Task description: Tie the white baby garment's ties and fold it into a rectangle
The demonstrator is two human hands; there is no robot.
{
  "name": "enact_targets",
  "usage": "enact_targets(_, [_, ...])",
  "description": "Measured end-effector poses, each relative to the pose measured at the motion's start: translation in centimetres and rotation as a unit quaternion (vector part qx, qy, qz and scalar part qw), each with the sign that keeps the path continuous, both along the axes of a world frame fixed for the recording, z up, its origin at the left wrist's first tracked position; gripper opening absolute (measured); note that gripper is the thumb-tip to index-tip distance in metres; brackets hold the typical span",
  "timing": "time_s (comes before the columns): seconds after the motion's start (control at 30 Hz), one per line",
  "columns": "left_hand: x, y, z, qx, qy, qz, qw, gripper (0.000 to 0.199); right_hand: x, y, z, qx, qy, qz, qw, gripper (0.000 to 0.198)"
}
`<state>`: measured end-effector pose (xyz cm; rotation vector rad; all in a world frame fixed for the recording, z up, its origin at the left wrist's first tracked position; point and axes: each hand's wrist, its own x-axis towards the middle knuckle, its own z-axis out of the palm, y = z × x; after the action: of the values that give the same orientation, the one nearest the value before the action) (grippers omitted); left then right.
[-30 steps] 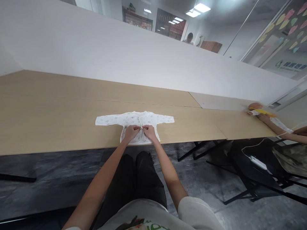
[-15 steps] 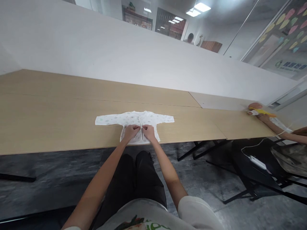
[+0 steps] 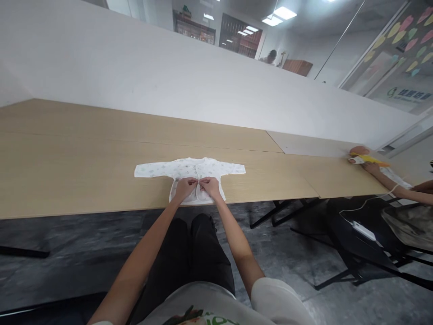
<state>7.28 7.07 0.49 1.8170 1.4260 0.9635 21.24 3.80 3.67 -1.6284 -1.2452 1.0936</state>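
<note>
A small white baby shirt [image 3: 184, 168] with a faint print lies spread on the table, sleeves out to both sides and its hem close to the front edge. My left hand [image 3: 184, 187] is closed in a pinch on the left front of the shirt, by the centre opening. Just across the opening, my right hand [image 3: 209, 186] pinches the right front edge. The fingertips of both hands almost meet over the middle. Whatever small fastening may sit between the fingers is hidden.
The long wooden table [image 3: 84, 180] runs along a white partition [image 3: 152, 81]. At far right, a co-worker's hand [image 3: 372, 169] touches a doll [image 3: 360, 150] in yellow. A black chair [image 3: 358, 243] holds a white power strip [image 3: 363, 230].
My right hand has shifted very slightly at the shirt's centre opening, and the lower front edges lie a little differently. My left hand stays nearly in place.
</note>
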Motion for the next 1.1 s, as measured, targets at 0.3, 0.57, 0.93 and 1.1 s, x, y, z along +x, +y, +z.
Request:
enact_targets(0.3, [-0.1,-0.1,0.5,-0.016,0.012,-0.016,1.000,0.028,-0.3,0.4,-0.3,0.036,-0.084,0.013,0.996,0.013])
enact_targets(0.57, [0.6,-0.7,1.5,-0.002,0.036,0.021,0.999,0.036,-0.6,0.3,-0.9,0.065,-0.119,-0.006,0.991,0.014])
enact_targets(0.93, [1.2,-1.3,1.6,0.018,0.048,0.044,0.998,0.028,0.3,0.4,0.4,-0.012,-0.065,0.013,0.998,0.009])
enact_targets(1.1, [1.3,-1.4,1.9,0.018,0.092,0.067,0.993,0.027,0.1,0.3,0.0,0.006,-0.068,0.000,0.998,0.010])
